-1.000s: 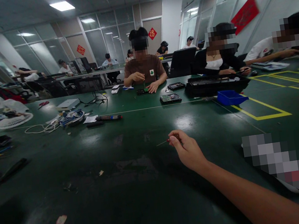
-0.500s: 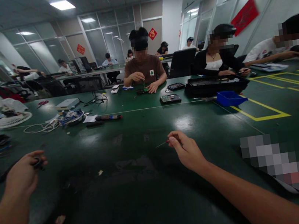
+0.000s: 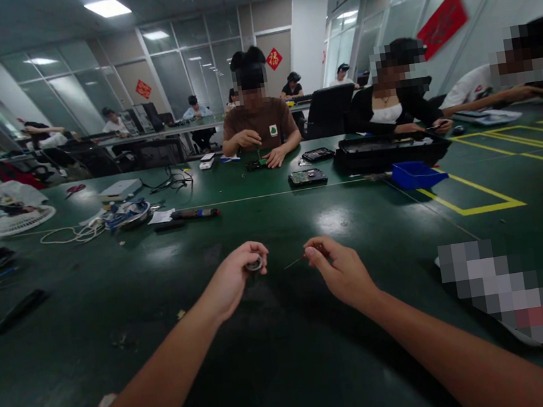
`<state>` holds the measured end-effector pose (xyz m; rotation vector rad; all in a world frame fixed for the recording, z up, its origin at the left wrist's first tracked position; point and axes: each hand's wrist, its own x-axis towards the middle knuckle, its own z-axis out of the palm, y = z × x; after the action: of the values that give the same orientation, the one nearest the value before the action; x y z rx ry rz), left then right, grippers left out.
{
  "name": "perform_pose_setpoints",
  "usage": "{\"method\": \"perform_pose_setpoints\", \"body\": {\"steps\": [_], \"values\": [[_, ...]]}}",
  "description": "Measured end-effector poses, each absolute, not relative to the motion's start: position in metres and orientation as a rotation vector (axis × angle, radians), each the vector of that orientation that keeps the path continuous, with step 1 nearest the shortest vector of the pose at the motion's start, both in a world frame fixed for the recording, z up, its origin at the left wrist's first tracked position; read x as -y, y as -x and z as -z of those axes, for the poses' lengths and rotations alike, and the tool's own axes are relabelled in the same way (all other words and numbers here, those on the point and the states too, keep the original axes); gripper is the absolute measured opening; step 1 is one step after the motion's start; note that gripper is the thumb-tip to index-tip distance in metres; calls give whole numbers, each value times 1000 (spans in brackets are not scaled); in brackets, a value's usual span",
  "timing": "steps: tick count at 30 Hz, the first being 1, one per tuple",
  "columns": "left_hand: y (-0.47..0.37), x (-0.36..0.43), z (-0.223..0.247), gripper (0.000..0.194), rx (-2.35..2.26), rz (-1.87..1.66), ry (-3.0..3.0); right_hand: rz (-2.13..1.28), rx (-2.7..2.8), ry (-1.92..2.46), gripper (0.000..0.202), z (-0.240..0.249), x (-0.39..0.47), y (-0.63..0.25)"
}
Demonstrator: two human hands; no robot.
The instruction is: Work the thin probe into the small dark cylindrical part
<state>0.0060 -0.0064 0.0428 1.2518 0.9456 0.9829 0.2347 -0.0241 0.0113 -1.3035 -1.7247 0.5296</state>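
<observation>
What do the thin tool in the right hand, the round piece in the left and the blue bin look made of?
Thin tool: shaft probably metal, slender, straight and greyish; reddish handle perhaps plastic, mostly hidden by the right hand.
Round piece: possibly metal, its pale rim shiny, too small to be sure.
Blue bin: likely smooth plastic, blue throughout.

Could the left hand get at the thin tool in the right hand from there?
Probably yes: the left hand is close to the thin tool, with nothing visible between them, though it holds a small round part.
</observation>
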Motion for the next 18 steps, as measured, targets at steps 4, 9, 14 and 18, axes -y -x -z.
{"method": "perform_pose_setpoints", "body": {"steps": [4,9,14,18], "values": [[-27,12,-23,38,-1112,-869,-1579,-495,1770,1325,24,-15,25,-234],[-19,2,0,31,-1112,-872,-1739,-465,1731,1291,25,-14,28,-234],[-6,-9,18,39,-1052,-912,-1763,-532,1542,1172,23,-10,32,-235],[-6,-10,24,49,-1111,-944,-1724,-588,1471,1059,19,-7,36,-235]]}}
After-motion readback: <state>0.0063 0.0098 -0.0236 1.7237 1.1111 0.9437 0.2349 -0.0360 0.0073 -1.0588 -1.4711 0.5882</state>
